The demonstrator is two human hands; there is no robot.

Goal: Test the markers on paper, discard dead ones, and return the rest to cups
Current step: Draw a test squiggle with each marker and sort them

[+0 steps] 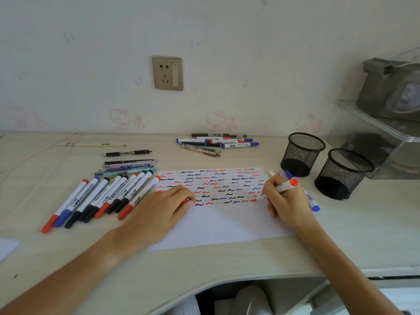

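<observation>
A white sheet of paper [218, 226] lies on the desk, its upper half covered in red, blue and black squiggles. My right hand [285, 200] grips a red marker [287, 185] with its tip down on the paper's right side. My left hand [163, 209] rests on the paper's left part and pinches a red cap [185, 201]. A row of several capped markers [100, 196] lies left of the paper. Another pile of markers and pens [216, 142] sits behind it. Two black mesh cups [302, 153] [343, 172] stand at the right, nothing showing inside them.
A blue marker [312, 201] and other pens lie under my right hand beside the paper. More pens [129, 165] lie at the left rear. A clear shelf unit [386, 137] with a grey box stands at the far right. The desk's curved front edge [204, 289] runs below.
</observation>
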